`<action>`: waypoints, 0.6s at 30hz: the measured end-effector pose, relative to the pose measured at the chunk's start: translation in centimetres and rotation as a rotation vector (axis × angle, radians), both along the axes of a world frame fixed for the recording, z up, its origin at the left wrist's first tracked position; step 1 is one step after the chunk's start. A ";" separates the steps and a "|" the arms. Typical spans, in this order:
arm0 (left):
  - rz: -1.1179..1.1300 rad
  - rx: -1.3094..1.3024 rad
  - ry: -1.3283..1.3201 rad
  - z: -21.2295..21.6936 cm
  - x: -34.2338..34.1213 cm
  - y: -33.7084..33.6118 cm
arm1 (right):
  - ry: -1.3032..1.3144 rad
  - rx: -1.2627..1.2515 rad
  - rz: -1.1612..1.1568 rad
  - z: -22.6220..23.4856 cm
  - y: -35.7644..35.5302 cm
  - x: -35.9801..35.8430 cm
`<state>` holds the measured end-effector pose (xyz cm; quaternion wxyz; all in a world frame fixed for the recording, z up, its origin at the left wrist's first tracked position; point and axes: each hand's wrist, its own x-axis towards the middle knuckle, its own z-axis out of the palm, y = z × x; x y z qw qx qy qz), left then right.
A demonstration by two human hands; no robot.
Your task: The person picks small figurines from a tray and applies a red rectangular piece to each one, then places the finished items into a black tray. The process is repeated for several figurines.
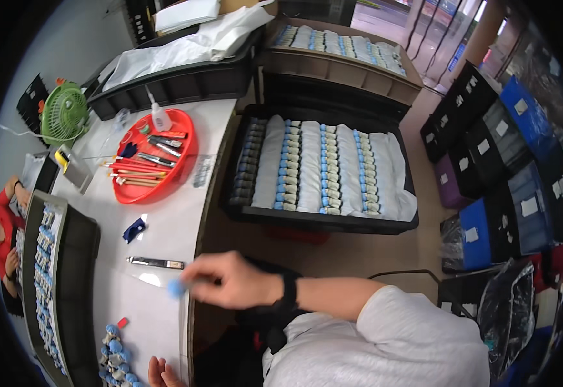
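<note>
Head view: pinched at the fingertips of the right grip (231,282), a small blue object (177,287), too blurred for exact shape. Held over the white surface (155,322), touching or just apart impossible to say. Could slip from so narrow a hold, most likely through slack finger pressure or a hurried swing. Could then roll over the surface's edge, right beneath the same grip, and fall to the floor (378,248) off to the right. Just beyond the fingertips, a slim metallic tool (155,262), liable to be knocked askew by a low sweep of the knuckles; farther out, a dark-blue scrap (134,229), probably safe at that remove. Nearer the body, only some fingers of the left grip (162,374) in view, so no telling whether clasped on anything or free. Just left of those fingers, a heap of blue-and-cream figures (115,358), with a small red piece (122,322) near its far end: apt to scatter from a careless nudge. Well beyond the right grip and to its right, a black crate (320,223) with rows of similar figures between white cloth strips (347,171): perhaps at risk of disarray from a forearm carried too low.
</note>
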<state>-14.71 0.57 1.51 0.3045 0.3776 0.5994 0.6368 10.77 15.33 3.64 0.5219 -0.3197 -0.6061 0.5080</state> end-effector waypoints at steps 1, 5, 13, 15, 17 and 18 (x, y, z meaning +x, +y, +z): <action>0.009 -0.017 0.014 0.0 0.0 0.0 | 0.028 0.002 -0.153 -1.3 0.6 2.4; 0.044 -0.031 0.021 0.0 -0.5 -0.2 | -0.126 -0.006 -0.634 -5.9 1.7 14.9; 0.033 -0.044 0.036 0.0 -0.6 0.1 | -0.410 -0.409 -1.212 -15.4 -7.5 39.2; 0.044 -0.060 0.047 0.1 -0.7 0.1 | -0.412 -0.607 -1.277 -14.8 -8.9 40.7; 0.027 -0.059 0.043 0.3 -0.7 0.3 | -0.543 -0.727 -1.329 -15.3 -10.8 42.9; 0.017 -0.058 0.039 0.3 -0.6 0.4 | -0.678 -0.747 -1.343 -16.9 -11.7 44.3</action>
